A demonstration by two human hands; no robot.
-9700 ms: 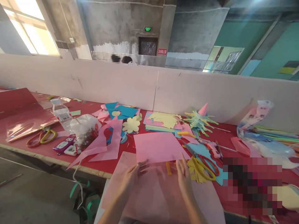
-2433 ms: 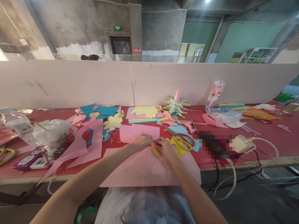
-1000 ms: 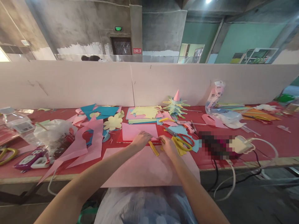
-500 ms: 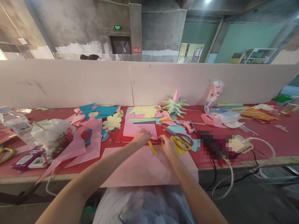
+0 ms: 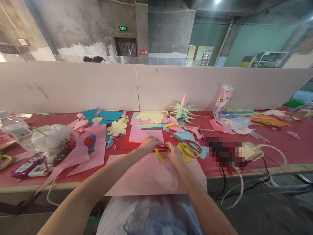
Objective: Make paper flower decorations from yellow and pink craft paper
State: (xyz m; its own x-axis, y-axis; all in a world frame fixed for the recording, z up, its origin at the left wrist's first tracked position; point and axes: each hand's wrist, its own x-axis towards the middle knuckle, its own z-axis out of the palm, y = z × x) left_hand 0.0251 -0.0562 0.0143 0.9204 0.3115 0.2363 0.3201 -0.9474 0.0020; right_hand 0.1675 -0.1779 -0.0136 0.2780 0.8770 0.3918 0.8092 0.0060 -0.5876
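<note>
My left hand [image 5: 149, 144] is closed, its fingertips at the near edge of a folded pink sheet of paper [image 5: 138, 135]. Right beside it, my right hand [image 5: 172, 152] is closed in a pinch, the two sets of fingertips almost meeting. Whatever they pinch is too small and covered to make out. A yellow paper strip [image 5: 160, 156] lies just below the fingertips. Under the forearms a large pink sheet [image 5: 149, 176] covers the table's front edge. Yellow-handled scissors [image 5: 188, 150] and red-handled scissors [image 5: 198, 145] lie to the right of my right hand.
Behind the hands stands a paper cone tree [image 5: 184, 109] with a pink tip. Pink offcuts [image 5: 99, 148] and a cream paper flower [image 5: 116, 127] lie left. A pink glue gun [image 5: 195, 131] and a cabled charger [image 5: 249, 151] are right. A white partition [image 5: 97, 88] runs behind.
My right hand has shifted slightly left, bringing its fingertips closer to my left hand's. The paper and tools stay in place.
</note>
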